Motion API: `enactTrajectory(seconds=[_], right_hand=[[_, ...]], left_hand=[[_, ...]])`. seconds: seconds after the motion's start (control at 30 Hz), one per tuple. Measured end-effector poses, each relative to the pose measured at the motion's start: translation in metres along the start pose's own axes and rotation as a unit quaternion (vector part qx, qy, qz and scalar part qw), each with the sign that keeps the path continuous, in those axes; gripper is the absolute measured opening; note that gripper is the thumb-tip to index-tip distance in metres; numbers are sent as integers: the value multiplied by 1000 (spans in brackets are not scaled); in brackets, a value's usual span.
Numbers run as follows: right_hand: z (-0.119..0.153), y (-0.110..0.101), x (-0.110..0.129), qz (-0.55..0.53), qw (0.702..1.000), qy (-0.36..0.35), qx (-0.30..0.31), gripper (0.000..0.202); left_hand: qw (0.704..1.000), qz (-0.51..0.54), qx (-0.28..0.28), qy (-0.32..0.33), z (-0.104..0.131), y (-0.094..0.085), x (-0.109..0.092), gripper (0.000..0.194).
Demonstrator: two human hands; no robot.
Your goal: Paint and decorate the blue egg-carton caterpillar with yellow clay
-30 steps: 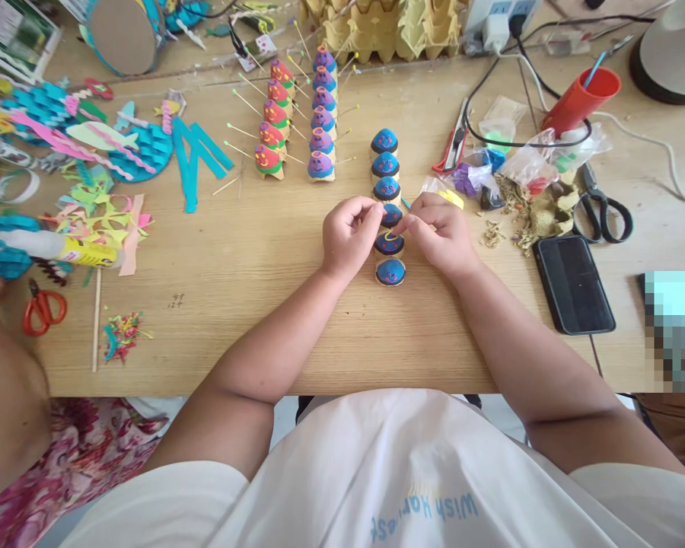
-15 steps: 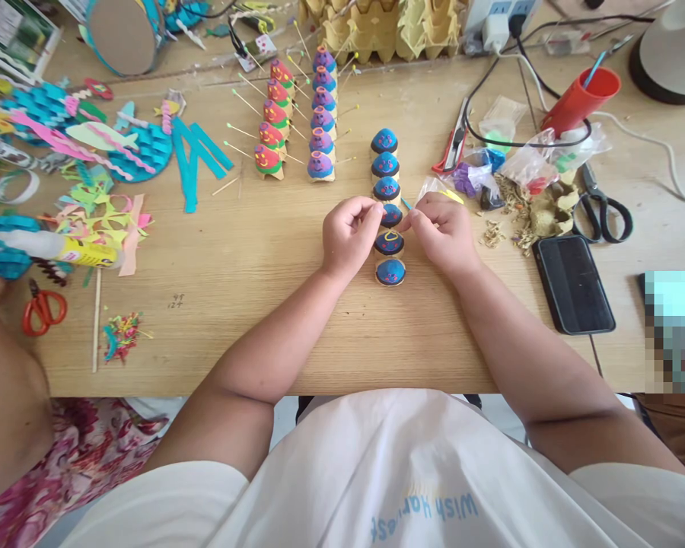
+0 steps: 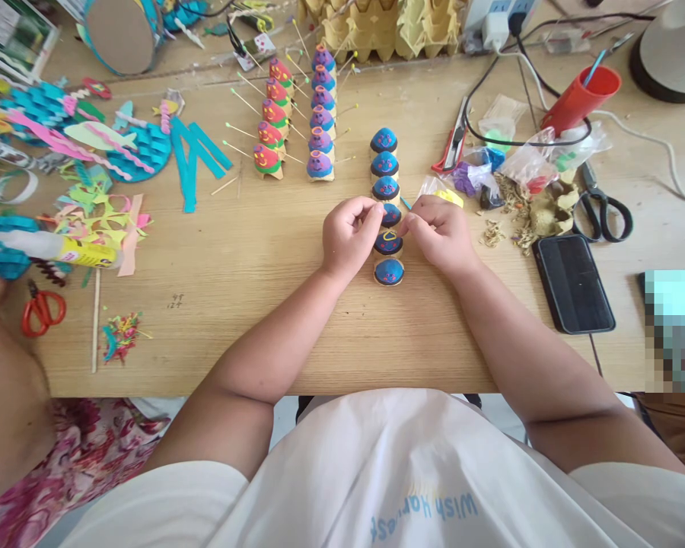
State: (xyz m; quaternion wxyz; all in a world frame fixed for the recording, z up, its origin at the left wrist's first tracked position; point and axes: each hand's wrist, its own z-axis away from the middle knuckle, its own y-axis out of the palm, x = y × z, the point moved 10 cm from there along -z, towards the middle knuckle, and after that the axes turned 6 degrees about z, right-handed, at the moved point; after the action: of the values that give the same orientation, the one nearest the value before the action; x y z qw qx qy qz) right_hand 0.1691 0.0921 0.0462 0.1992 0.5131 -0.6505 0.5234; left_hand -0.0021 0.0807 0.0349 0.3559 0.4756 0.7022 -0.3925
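A row of blue-topped egg-carton cups [image 3: 386, 164] with dark rims and small pink face marks runs away from me at the middle of the table. One near cup [image 3: 389, 243] carries a yellow loop on top. My left hand [image 3: 351, 234] is closed in a pinch at the left side of the row, its fingertips against or right beside a blue cup; anything between them is hidden. My right hand [image 3: 441, 232] is closed at the right side, with a thin blue stick [image 3: 406, 204] poking out by its fingers. Yellow clay [image 3: 449, 198] in plastic lies just beyond it.
Red-green cups [image 3: 272, 114] and purple-blue cups [image 3: 321, 119] with pins stand in two rows behind. To the right are a box cutter [image 3: 453, 144], bagged clay, black scissors [image 3: 602, 213], a phone [image 3: 574, 285] and a red cup [image 3: 582, 99]. Paper scraps and another person's arm [image 3: 11, 396] are left.
Almost nothing differs. Both hands stay at the same cups, with only a very slight shift of the right hand and the view.
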Motion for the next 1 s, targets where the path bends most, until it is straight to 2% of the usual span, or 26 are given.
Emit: enactTrajectory(seconds=[0.2, 0.4, 0.73, 1.0], right_hand=[[-1, -1, -1, -3, 1000, -5, -7, 36], [-2, 0, -2, 1, 1000, 2, -1, 37], [-2, 2, -1, -4, 1000, -4, 8, 41], [-2, -4, -3, -4, 1000, 4, -19, 39]], left_hand=[[998, -55, 10, 39, 0, 3, -5, 19], [995, -91, 16, 47, 1, 3, -7, 2], [993, -106, 13, 47, 2, 5, -7, 5], [997, -73, 9, 26, -1, 4, 0, 3]])
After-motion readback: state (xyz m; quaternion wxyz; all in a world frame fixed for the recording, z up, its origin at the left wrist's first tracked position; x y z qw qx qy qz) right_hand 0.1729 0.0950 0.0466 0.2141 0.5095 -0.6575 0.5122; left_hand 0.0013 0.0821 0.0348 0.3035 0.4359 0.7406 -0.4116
